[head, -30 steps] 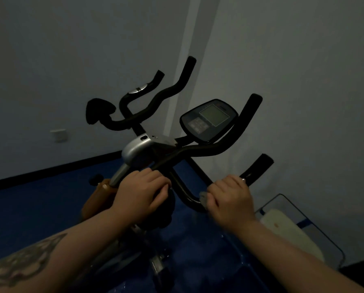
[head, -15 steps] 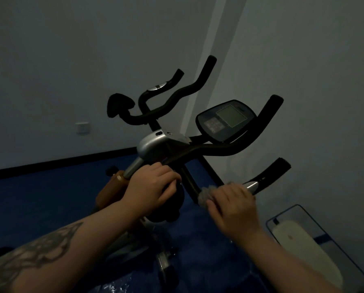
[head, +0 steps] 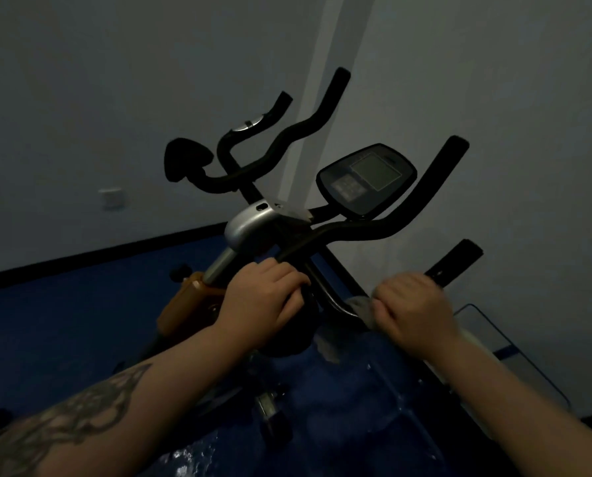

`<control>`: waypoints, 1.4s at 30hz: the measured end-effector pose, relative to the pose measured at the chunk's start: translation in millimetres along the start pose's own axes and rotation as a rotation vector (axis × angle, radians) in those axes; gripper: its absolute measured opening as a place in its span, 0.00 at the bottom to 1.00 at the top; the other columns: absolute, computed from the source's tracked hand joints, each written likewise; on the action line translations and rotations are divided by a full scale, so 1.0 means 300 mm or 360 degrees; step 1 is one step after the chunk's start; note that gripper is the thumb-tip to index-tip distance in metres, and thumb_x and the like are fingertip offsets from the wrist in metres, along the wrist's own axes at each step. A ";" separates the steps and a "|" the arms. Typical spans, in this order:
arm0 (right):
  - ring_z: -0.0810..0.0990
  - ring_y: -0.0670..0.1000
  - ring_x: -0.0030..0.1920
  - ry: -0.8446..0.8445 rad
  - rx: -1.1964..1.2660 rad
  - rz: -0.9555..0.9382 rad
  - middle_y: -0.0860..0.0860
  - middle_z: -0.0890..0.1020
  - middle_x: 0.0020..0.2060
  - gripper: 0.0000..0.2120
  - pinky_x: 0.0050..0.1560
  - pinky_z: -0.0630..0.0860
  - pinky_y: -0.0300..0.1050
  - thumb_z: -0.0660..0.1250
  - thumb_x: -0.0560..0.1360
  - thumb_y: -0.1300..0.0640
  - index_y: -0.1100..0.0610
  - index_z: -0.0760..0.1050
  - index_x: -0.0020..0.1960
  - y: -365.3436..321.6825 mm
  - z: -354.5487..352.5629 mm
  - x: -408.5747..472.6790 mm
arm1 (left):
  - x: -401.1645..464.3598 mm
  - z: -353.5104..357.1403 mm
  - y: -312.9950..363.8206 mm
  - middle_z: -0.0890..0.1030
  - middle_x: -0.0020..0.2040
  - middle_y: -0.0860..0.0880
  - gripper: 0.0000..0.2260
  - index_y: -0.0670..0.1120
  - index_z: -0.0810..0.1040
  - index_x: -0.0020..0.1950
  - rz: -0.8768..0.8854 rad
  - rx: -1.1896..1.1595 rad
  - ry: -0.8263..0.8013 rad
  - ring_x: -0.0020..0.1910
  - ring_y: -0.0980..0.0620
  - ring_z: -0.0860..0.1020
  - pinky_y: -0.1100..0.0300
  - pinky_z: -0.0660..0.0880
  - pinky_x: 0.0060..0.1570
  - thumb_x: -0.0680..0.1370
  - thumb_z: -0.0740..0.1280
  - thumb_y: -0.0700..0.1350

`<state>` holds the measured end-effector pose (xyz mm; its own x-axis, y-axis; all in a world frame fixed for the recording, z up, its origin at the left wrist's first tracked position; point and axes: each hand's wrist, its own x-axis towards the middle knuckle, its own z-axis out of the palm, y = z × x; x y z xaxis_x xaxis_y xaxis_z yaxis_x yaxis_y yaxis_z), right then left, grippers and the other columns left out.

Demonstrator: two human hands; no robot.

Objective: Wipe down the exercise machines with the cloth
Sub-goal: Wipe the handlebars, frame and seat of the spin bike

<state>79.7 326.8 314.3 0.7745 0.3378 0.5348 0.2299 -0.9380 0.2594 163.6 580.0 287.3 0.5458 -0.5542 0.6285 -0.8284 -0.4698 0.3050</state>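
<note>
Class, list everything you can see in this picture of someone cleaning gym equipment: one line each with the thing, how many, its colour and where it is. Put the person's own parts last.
exercise bike: one, black with a silver housing, centre.
handlebars: several black bars, curving up from the centre.
display console: one, dark with a grey screen, right of centre.
orange part: one, left of the bike post.
cloth: one, grey, on the lower right bar under the right hand.
wall socket: one, white, left wall.
floor: blue, below.
white item: one, lower right, unclear what.
left hand: one, grips the bike's centre.
right hand: one, holds the cloth on the bar.
</note>
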 end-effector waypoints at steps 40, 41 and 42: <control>0.76 0.58 0.39 0.0126 -0.0005 0.0172 0.55 0.77 0.35 0.14 0.61 0.69 0.53 0.57 0.76 0.55 0.60 0.77 0.39 0.067 -0.011 -0.033 | -0.005 0.000 0.002 0.82 0.45 0.54 0.12 0.49 0.82 0.49 -0.0025 0.0020 -0.0017 0.40 0.53 0.76 0.58 0.69 0.37 0.78 0.59 0.47; 0.76 0.58 0.38 0.0161 0.0014 0.0270 0.55 0.77 0.35 0.15 0.63 0.68 0.53 0.55 0.76 0.56 0.60 0.77 0.38 0.098 -0.019 -0.030 | -0.005 0.000 0.003 0.82 0.45 0.54 0.12 0.49 0.83 0.49 -0.0032 0.0020 -0.0019 0.41 0.53 0.76 0.58 0.69 0.37 0.78 0.59 0.47; 0.75 0.57 0.38 0.0220 0.0053 0.0393 0.55 0.77 0.35 0.15 0.65 0.67 0.55 0.55 0.76 0.57 0.61 0.76 0.38 0.095 -0.017 -0.030 | -0.006 0.002 0.003 0.82 0.45 0.54 0.12 0.49 0.83 0.49 -0.0040 0.0016 -0.0013 0.41 0.53 0.76 0.58 0.69 0.37 0.78 0.59 0.47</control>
<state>76.2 297.5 320.8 0.7222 0.1040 0.6838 0.0652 -0.9945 0.0823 161.9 580.2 286.1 0.5673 -0.5478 0.6148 -0.8132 -0.4905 0.3133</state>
